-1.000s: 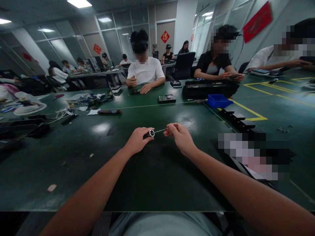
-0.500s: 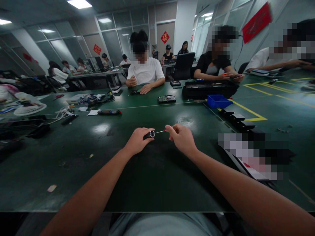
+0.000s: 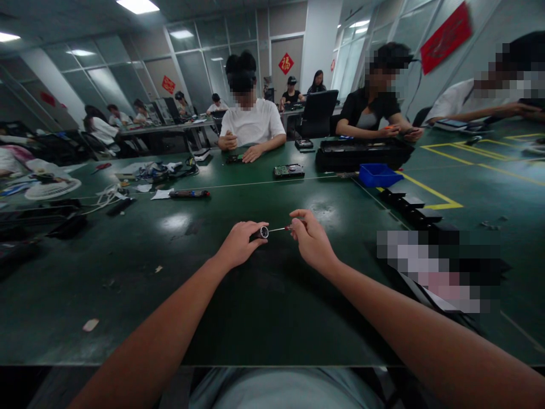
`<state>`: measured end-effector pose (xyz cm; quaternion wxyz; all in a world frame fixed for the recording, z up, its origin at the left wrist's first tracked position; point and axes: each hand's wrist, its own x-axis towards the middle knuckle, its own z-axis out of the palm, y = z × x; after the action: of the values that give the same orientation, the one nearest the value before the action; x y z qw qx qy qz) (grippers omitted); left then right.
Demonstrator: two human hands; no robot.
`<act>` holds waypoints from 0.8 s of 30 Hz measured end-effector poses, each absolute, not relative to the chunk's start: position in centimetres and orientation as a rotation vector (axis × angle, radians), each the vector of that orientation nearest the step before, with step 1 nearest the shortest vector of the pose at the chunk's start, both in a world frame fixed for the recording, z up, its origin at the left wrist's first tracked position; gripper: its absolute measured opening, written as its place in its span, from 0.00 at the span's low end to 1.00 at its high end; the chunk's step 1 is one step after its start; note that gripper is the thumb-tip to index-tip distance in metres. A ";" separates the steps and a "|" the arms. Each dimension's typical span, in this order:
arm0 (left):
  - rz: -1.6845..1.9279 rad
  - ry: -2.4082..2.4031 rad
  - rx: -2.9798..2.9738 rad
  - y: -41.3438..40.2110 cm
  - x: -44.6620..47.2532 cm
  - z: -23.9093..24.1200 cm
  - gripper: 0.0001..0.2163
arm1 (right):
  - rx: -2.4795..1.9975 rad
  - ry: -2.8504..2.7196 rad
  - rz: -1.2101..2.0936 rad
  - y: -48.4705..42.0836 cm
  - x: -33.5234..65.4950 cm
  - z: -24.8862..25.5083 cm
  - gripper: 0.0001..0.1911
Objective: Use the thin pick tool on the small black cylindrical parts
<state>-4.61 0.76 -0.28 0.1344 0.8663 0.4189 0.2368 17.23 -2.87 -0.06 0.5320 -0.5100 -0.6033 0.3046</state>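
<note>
My left hand (image 3: 239,243) is closed around a small dark cylindrical part (image 3: 263,232) with a pale ring at its end, which faces right. What the part is I cannot make out. In my right hand (image 3: 313,241) is a screwdriver (image 3: 279,229) with a thin metal shaft and a reddish handle, most of it hidden by the fingers. Its shaft lies nearly level and its tip meets the ringed end of the part. Both hands are just above the green table (image 3: 264,307).
Farther off lie a dark pen-shaped tool (image 3: 189,193) and a circuit board device (image 3: 289,170). To the right are a blue bin (image 3: 378,175), a long black casing (image 3: 364,154) and several black blocks (image 3: 411,203). A co-worker (image 3: 253,125) sits opposite.
The fingers of my right hand have shifted on the screwdriver handle, with the index finger now raised and extended. My left hand and the dark part have hardly moved.
</note>
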 end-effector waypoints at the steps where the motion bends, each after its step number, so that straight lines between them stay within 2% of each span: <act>1: 0.694 1.223 2.496 0.8 -4.6 -0.3 0.19 | -1.169 -1.388 0.772 -2.8 17.1 -0.2 0.12; 4: 0.716 1.244 2.466 0.8 -4.6 -0.4 0.19 | -1.046 -1.215 0.913 -2.3 16.9 -0.7 0.11; 10: 0.697 1.116 2.663 1.0 -4.4 0.2 0.20 | -0.986 -0.890 1.208 -1.0 17.1 -1.0 0.15; 16: 0.497 1.176 2.724 1.5 -4.3 -0.2 0.19 | -1.185 -0.945 0.986 -0.7 17.7 -0.9 0.15; 24: 0.605 1.180 2.575 1.2 -4.2 -0.3 0.20 | -1.121 -1.129 0.913 -1.3 17.2 -0.8 0.14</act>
<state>-4.17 1.21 -0.26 0.1225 0.8823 0.4044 0.2072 17.23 -1.31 -0.81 0.6082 -0.4850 -0.4885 0.3952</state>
